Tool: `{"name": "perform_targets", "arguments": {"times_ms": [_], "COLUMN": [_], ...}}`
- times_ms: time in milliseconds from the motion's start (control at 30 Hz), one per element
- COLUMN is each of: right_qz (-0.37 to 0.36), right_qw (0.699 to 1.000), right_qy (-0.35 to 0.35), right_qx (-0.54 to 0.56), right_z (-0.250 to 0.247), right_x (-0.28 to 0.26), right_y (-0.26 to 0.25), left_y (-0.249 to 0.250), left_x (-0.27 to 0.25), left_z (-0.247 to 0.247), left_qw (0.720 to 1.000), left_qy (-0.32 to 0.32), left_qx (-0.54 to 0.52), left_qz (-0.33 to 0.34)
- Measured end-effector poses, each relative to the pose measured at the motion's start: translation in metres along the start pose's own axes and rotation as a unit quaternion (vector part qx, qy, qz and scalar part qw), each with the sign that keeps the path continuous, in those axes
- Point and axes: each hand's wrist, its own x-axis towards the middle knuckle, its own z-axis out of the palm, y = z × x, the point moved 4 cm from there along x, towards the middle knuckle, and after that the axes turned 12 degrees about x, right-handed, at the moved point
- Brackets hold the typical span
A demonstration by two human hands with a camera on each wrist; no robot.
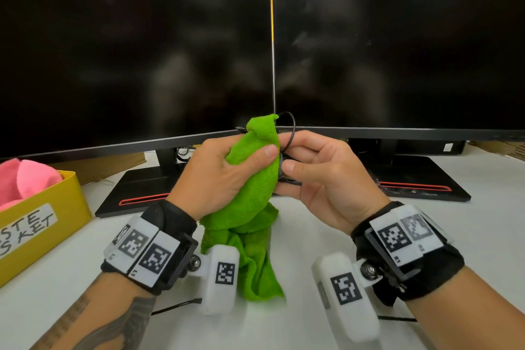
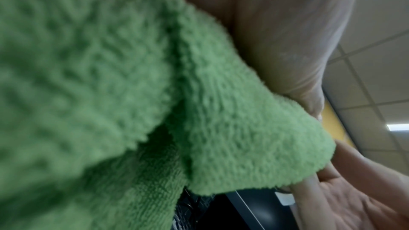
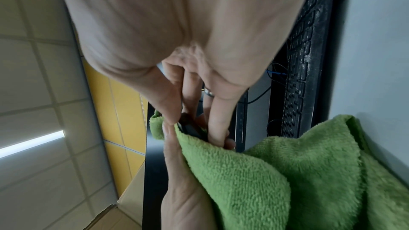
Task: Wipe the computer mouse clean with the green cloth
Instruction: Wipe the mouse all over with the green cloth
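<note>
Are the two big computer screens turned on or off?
Off. The left monitor and the right monitor are both black, showing only faint reflections and no picture.

Fluffy green cloth (image 1: 250, 187), bunched and upright above the desk, lower end hanging loose; small black computer mouse (image 1: 281, 165) mostly hidden against its right side, cable looping above
</note>
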Motion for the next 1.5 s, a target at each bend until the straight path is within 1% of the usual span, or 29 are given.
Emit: {"name": "perform_targets", "arguments": {"times_ms": [133,300,367,433,500,567,633,733,900,967,1167,1233,1333,1367,1500], "right_qz": [-0.012,-0.014,-0.015,-0.016,-0.016,-0.015,-0.007,0.008,0.002,0.002,-0.017,-0.03,-0.055,-0.059,-0.059], "right_qw": [1.0,0.999,0.998,0.998,0.999,0.998,0.997,0.997,0.994,0.994,0.988,0.986,0.98,0.979,0.976], "right_qy": [-0.001,-0.002,0.003,0.006,0.0,-0.008,-0.008,-0.009,-0.009,-0.009,-0.006,-0.013,-0.026,-0.025,-0.021], "right_qx": [-0.01,-0.051,-0.055,-0.057,-0.052,-0.06,-0.073,-0.08,-0.107,-0.111,-0.15,-0.166,-0.188,-0.194,-0.207], "right_z": [-0.002,-0.004,-0.005,-0.005,-0.005,-0.004,-0.002,0.0,-0.001,-0.002,-0.001,0.0,-0.001,-0.001,-0.001], "right_x": [0.001,0.001,0.001,0.001,0.001,0.0,0.001,0.002,0.001,0.001,0.0,0.0,0.004,0.005,0.004], "right_y": [0.001,0.005,0.004,0.002,0.002,0.004,0.007,0.008,0.011,0.014,0.008,0.006,0.009,0.01,0.014], "left_y": [-0.001,-0.009,-0.01,-0.009,-0.004,0.0,-0.002,-0.006,-0.01,-0.011,-0.008,-0.007,-0.004,-0.005,-0.01], "left_x": [0.0,0.004,0.005,0.005,0.003,0.001,0.0,0.0,0.002,0.003,0.004,0.004,0.001,0.001,0.004], "left_z": [0.002,0.0,-0.002,-0.002,0.002,0.008,0.011,0.008,0.003,0.001,-0.001,0.003,0.012,0.014,0.012], "left_qw": [1.0,0.994,0.993,0.994,0.998,1.0,1.0,0.999,0.997,0.996,0.995,0.996,0.996,0.995,0.992], "left_qy": [0.024,0.105,0.113,0.105,0.062,0.008,-0.014,-0.009,0.042,0.05,0.078,0.056,-0.016,-0.029,-0.014], "left_qx": [0.003,0.021,0.026,0.022,0.009,-0.002,0.002,0.001,0.013,0.022,0.019,0.007,0.01,0.015,0.029], "left_qz": [0.0,-0.016,-0.011,-0.005,0.002,-0.01,-0.02,-0.036,-0.057,-0.067,-0.059,-0.065,-0.086,-0.095,-0.124]}}
